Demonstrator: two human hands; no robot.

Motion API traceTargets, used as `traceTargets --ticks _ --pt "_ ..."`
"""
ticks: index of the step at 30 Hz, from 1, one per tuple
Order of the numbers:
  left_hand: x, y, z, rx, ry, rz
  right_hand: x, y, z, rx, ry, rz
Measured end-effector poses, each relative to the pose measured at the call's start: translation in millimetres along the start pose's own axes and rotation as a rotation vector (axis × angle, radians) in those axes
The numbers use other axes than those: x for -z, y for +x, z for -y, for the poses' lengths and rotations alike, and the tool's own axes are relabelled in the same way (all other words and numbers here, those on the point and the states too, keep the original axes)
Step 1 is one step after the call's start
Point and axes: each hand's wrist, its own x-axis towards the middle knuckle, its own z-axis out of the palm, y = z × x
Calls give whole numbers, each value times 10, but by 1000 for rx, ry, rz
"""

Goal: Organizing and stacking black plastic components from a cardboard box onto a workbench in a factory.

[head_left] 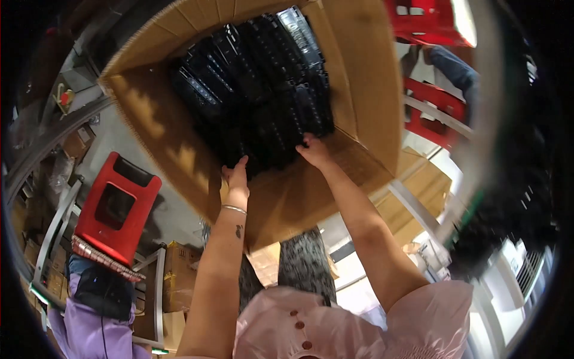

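A large open cardboard box (134, 110) stands in front of me, with rows of glossy black plastic parts (263, 66) packed upright inside. Both of my arms reach over its near side. My left hand (236, 178), a bracelet at the wrist, grips the near left end of the parts; some of its fingers are hidden in shadow. On the other side of the same near row, my right hand (313, 151) has its fingers curled over the edge of the parts. The black parts between the hands are too dark to tell one from another.
On the left stands a red plastic stool or chair (116, 206), beside a person in purple (98, 317). More red plastic seats (433, 110) and another person's leg are at the upper right. Cardboard boxes (179, 269) and metal frames stand around me.
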Motion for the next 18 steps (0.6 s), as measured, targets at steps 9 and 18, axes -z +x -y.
traceTargets --ticks 9,18 --pt "-191 1092 574 -397 291 -219 -625 1224 -492 89 28 -324" --pt "-414 950 543 -392 326 -452 -384 1406 -641 60 108 -223"
